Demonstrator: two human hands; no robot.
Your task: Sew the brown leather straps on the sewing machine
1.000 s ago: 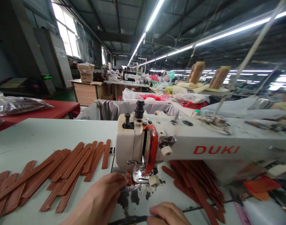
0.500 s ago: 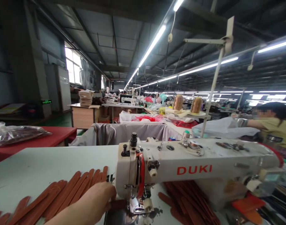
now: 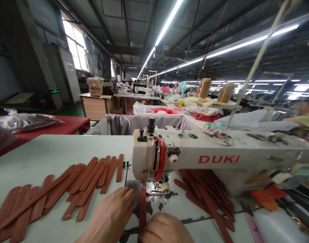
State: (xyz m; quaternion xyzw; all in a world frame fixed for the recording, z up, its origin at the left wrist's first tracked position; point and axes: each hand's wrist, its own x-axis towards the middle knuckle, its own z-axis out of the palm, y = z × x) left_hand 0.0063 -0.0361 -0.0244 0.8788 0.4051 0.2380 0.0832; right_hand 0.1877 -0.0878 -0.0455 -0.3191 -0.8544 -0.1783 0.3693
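Observation:
A narrow tan leather strap [image 3: 142,209] runs from under the presser foot [image 3: 144,186] of a white DUKI sewing machine [image 3: 202,158] toward me. My right hand [image 3: 164,229] is curled over the strap's near end. My left hand [image 3: 110,216] lies on the machine table just left of the strap, its fingertips reaching the edge of the strap close to the foot. Several matching straps [image 3: 91,179] lie fanned out to the left of my left hand. More are heaped [image 3: 207,199] under the machine's arm.
Pink-handled scissors [image 3: 252,222] and orange leather pieces [image 3: 267,195] lie at the right. A red table [image 3: 68,124] with plastic bags stands at the left. A grey-lined bin [image 3: 154,124] sits behind the machine, and a co-worker's arm [image 3: 293,119] shows at the far right.
My right hand has come back into view at the strap's near end. The strap now lies straight under the foot toward me. The view has shifted slightly.

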